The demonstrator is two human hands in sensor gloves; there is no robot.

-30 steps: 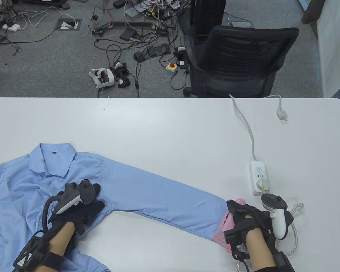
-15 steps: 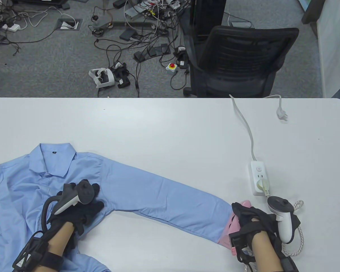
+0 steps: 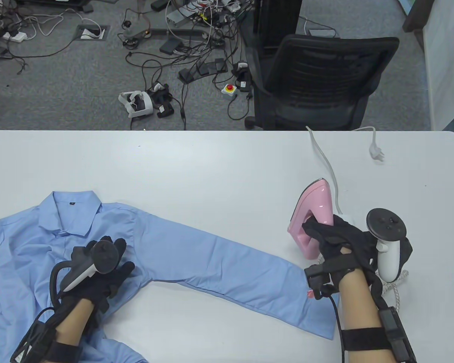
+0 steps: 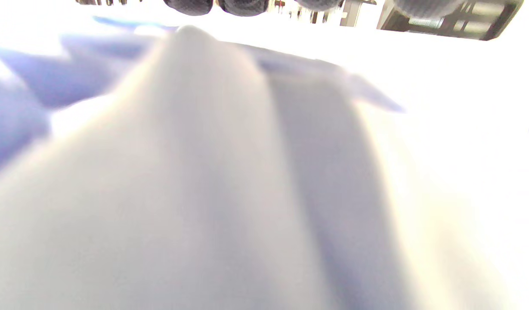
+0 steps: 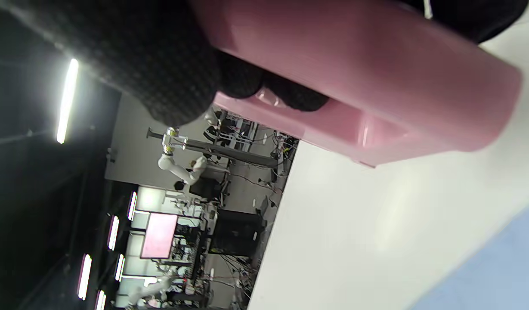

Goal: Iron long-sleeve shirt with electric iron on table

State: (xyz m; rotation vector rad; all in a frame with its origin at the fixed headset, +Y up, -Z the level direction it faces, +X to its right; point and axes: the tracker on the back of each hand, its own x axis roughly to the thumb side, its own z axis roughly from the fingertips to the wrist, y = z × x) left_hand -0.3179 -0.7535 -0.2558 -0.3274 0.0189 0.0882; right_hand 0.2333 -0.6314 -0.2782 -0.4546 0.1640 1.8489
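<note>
The right hand (image 3: 340, 242) grips the pink iron (image 3: 313, 215) by its handle, fingers wrapped around it (the right wrist view shows them curled under the pink bar (image 5: 354, 73)), and holds it nose up, off the shirt, beyond the cuff end of the sleeve. The blue long-sleeve shirt (image 3: 109, 242) lies flat on the white table (image 3: 212, 166), one sleeve stretched out to the right. The left hand (image 3: 102, 272) rests on the shirt near the armpit, fingers spread; the left wrist view is too blurred to confirm any pinch, probably just pressing flat.
</note>
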